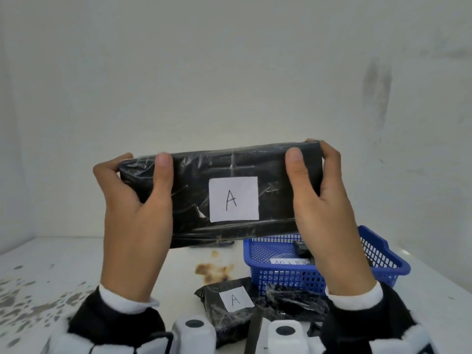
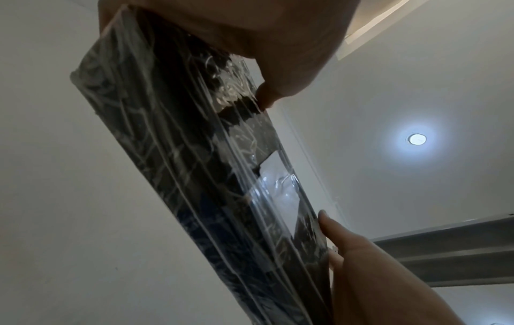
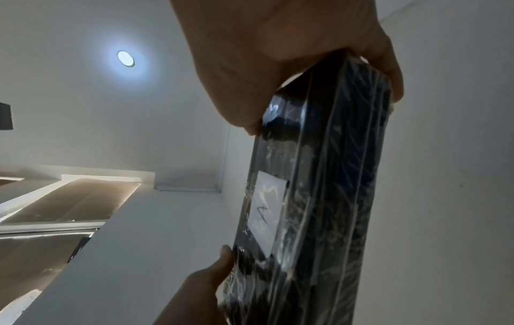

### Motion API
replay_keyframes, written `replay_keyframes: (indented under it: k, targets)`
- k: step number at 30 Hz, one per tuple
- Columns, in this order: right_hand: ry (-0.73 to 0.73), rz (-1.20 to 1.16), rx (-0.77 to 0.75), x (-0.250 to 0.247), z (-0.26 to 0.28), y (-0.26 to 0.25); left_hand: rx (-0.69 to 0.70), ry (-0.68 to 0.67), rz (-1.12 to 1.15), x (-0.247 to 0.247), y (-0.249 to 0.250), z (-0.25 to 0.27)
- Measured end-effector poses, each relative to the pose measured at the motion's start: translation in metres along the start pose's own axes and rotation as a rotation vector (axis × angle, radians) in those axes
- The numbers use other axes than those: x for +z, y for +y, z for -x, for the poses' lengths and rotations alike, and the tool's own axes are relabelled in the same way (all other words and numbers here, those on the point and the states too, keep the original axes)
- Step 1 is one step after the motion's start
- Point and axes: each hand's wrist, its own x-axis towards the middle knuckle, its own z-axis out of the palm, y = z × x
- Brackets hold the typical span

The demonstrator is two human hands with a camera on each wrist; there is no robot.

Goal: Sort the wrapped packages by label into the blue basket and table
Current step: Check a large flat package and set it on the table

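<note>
A long black package (image 1: 229,190), wrapped in clear film, is held up in the air above the table (image 1: 76,264) by both hands, with its face turned toward the head camera. A white label (image 1: 233,199) marked "A" is fixed near the middle of that face. The left end is gripped by the left hand (image 1: 138,213), with the thumb laid on the front and the fingers curled round the back edge. The right end is gripped in the same way by the right hand (image 1: 324,210). In the wrist views the package (image 2: 194,176) (image 3: 319,198) is seen from below against wall and ceiling, and a lit ceiling lamp (image 2: 417,139) is seen.

On the table, a blue basket (image 1: 383,261) is set at the right, behind the right wrist. A dark wrapped item and a white paper with writing are seen inside it; the writing cannot be read. A smaller black package (image 1: 229,310) labelled "A" is laid near the front edge, just left of the basket. Another crumpled black package (image 1: 293,300) is laid just beside it on the right, against the basket's near wall. Brown stains (image 1: 212,270) are seen on the table beyond the small package.
</note>
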Motion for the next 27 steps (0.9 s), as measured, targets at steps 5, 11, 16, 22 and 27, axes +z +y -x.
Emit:
replay_keyframes:
  k: [5, 11, 16, 22, 27]
  targets:
    - [-0.013, 0.003, 0.002, 0.002, 0.001, 0.001, 0.002, -0.018, 0.035, 0.000, 0.001, 0.001]
    - [0.052, 0.032, 0.004, 0.000, -0.001, 0.004, 0.004, -0.202, -0.022, 0.000, -0.001, 0.003]
    - [0.073, 0.005, 0.026, -0.007, -0.006, 0.004, 0.057, -0.334, 0.040, -0.003, 0.002, -0.001]
    - [0.002, 0.205, 0.065, -0.012, -0.009, 0.007, 0.072, -0.292, 0.078, -0.005, 0.000, -0.003]
    - [-0.062, 0.320, -0.204, -0.010, -0.004, 0.006, 0.138, -0.348, -0.063, -0.004, -0.005, -0.003]
